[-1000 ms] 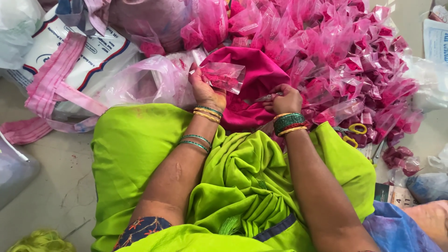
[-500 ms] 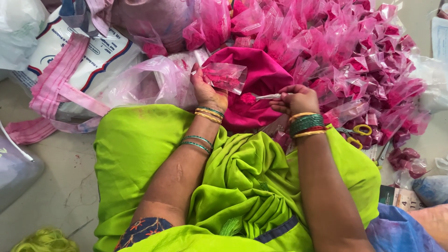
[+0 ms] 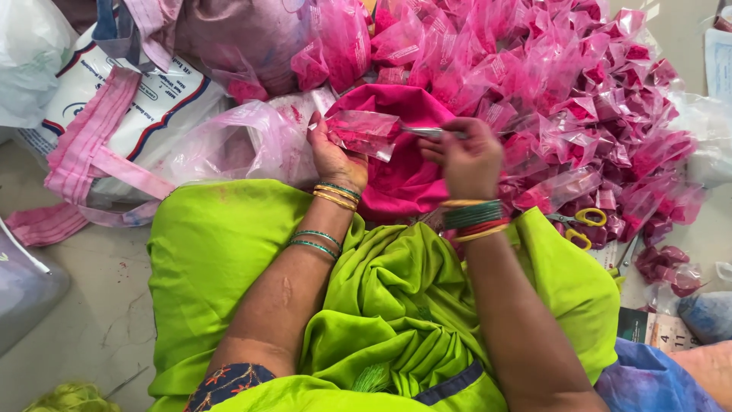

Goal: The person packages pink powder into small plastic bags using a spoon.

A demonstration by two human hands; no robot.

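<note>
Left hand [image 3: 335, 162] grips a part-filled clear pouch [image 3: 364, 133], right hand [image 3: 467, 159] pinches a spoon [image 3: 427, 132] at its mouth; many filled pouches [image 3: 579, 99] already lie heaped beyond.

Left hand [image 3: 335, 162] holds clear packet [image 3: 364, 133]; right hand [image 3: 465, 156] inserts, seemingly, spoon [image 3: 427, 131].

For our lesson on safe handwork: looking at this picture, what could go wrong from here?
The left hand holds the small clear packet open while the right hand brings a spoon to its mouth; pink powder might spill onto the green cloth. Scissors lie half under the packet heap, so a reaching hand might get nicked.
</note>
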